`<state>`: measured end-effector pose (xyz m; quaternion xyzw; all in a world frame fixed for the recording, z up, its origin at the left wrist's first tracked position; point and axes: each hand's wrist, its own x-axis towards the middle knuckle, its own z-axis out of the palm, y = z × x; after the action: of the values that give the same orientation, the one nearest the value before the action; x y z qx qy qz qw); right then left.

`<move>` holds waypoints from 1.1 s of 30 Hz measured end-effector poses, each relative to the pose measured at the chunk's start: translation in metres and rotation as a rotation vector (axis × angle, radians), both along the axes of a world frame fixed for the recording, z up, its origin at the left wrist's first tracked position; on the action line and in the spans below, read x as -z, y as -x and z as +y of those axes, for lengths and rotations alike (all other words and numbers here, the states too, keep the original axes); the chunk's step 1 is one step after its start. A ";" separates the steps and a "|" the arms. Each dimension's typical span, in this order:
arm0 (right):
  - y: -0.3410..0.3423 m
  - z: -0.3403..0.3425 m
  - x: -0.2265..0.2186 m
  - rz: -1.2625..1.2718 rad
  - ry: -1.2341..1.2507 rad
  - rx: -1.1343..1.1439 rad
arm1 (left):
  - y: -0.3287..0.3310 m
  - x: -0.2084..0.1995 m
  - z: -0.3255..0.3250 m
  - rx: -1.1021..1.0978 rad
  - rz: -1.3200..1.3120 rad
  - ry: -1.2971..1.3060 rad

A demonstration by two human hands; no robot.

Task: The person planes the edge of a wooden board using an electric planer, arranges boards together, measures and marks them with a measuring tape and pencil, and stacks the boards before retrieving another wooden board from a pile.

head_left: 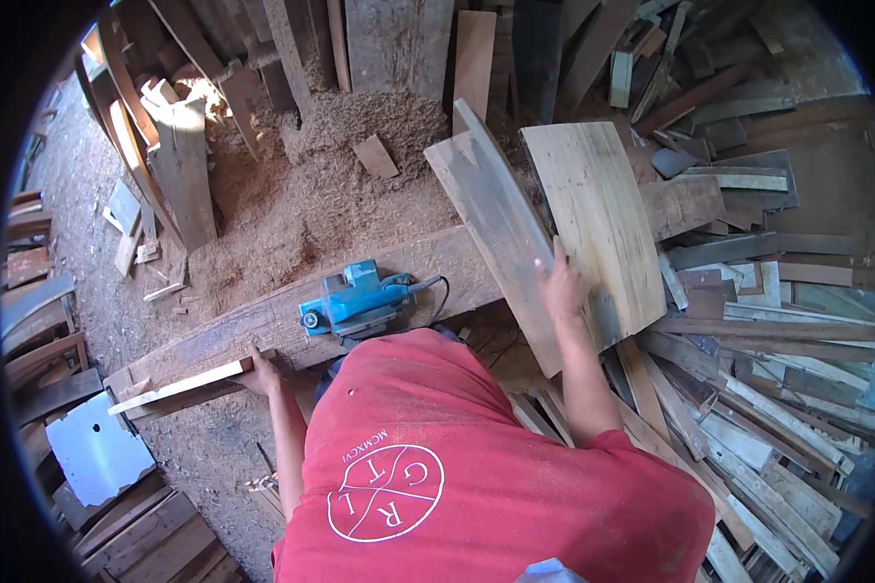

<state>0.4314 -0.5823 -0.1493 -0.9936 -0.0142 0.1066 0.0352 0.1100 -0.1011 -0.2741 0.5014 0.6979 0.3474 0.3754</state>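
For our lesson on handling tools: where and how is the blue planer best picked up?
Probably by the slim blue handle toward the cord end of the planer, approached from above. That part looks narrow enough to wrap, the bulkier housing sits to its left, and nothing lies over it. Avoid snagging the cord.

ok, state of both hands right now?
Left hand: closed on the right end of the pale-edged board.
Right hand: at the edge of the grey-brown board; can't tell whether closed.

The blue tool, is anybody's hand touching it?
No, the blue tool rests on the long plank, with the left hand and right hand both away from it.
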 end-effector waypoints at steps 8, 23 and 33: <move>-0.030 -0.038 -0.015 -0.056 0.043 -0.090 | 0.006 0.015 0.006 -0.003 0.077 0.014; -0.057 -0.137 0.042 0.045 -0.295 0.190 | 0.019 0.022 0.010 0.043 0.033 0.075; 0.038 0.014 0.067 0.107 -0.233 0.059 | 0.019 0.023 0.008 0.041 -0.079 -0.017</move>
<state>0.3937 -0.5681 -0.2163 -0.9757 0.0045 0.1559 0.1541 0.0907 -0.0935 -0.2976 0.5044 0.6691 0.3653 0.4054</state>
